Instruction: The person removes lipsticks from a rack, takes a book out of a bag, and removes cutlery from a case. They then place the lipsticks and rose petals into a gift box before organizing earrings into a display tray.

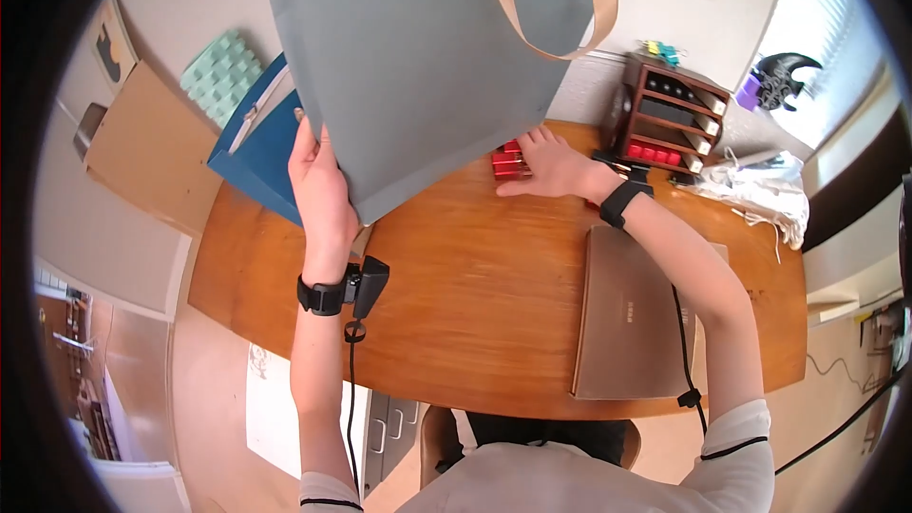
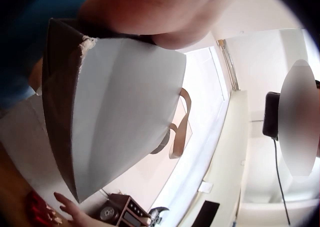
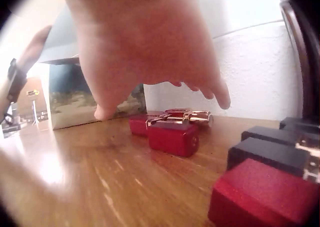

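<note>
Blue and upright, a bag (image 1: 261, 166) stands at the left of the wooden table (image 1: 465, 294), beside a left hand (image 1: 325, 195) that grips a grey paper bag (image 1: 427, 66) by its lower left edge, fingers curled round it and the bag tilted in the air above the tabletop. To its right, red binder clips (image 1: 508, 163) with gold-toned handles lie on the table, under and beside the outstretched fingers of the right hand (image 1: 560, 171), which are slightly spread, the thumb apart, pinching nothing. Farther right stand a dark wooden organizer (image 1: 629, 114) and a crumpled white bag (image 1: 760, 195). The step in hand appears to be a reach for the clips while the grey bag is held up; picking one up would call for lowering the right fingers and closing them round its body, with the bag kept steady.
</note>
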Demonstrator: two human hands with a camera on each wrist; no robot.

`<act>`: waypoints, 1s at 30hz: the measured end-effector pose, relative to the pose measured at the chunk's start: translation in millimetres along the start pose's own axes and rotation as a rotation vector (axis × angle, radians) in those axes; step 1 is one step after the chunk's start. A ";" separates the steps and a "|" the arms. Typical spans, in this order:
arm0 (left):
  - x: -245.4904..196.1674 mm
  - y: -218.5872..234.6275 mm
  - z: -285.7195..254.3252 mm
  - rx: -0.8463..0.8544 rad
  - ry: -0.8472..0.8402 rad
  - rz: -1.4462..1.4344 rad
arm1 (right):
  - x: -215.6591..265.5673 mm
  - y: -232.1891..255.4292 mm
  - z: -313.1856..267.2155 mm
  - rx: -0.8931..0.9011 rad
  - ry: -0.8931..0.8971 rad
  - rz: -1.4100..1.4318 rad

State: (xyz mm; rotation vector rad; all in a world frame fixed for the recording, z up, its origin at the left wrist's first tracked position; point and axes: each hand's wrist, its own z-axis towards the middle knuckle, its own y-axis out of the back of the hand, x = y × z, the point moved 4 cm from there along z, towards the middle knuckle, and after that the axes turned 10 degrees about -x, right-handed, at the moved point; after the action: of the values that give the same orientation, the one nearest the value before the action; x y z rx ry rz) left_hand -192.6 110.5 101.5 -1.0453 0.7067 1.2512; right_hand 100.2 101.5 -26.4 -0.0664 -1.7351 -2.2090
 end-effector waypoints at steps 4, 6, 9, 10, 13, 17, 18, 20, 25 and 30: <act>3.7 6.1 2.9 -0.033 0.017 0.010 | -6.3 -16.1 22.0 0.069 0.041 -0.026; 5.6 2.4 2.0 -0.041 0.020 -0.003 | -12.3 -22.7 28.4 0.120 0.064 -0.019; 10.1 -1.5 3.8 -0.039 0.012 -0.022 | -6.5 -14.8 31.2 0.191 0.062 0.022; 13.4 -2.2 4.9 -0.024 0.010 -0.021 | -6.3 -12.0 29.2 0.218 0.061 0.015; 20.0 -8.7 5.2 -0.010 0.040 -0.059 | -3.5 -2.8 11.6 0.197 0.102 0.036; 36.3 -23.0 7.0 0.034 0.078 -0.100 | -2.6 14.1 -18.2 0.275 0.092 0.082; 40.2 -28.5 6.5 0.040 0.105 -0.113 | -2.8 18.7 -26.0 0.250 0.117 0.051; 46.8 -40.1 6.0 0.050 0.161 -0.136 | -5.6 27.3 -40.7 0.203 0.172 -0.009; 75.7 -68.1 17.4 0.121 0.208 -0.119 | -12.4 67.0 -70.7 0.170 0.029 0.042; 115.5 -83.9 52.7 0.155 0.096 0.017 | -21.2 84.7 -99.7 -0.060 -0.054 0.092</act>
State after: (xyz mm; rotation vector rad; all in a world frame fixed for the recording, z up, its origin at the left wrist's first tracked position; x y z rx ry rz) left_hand -92.4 206.8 39.6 -0.9777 0.8740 1.1470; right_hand 160.7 -5.8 22.3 -0.2173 -1.6583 -2.2110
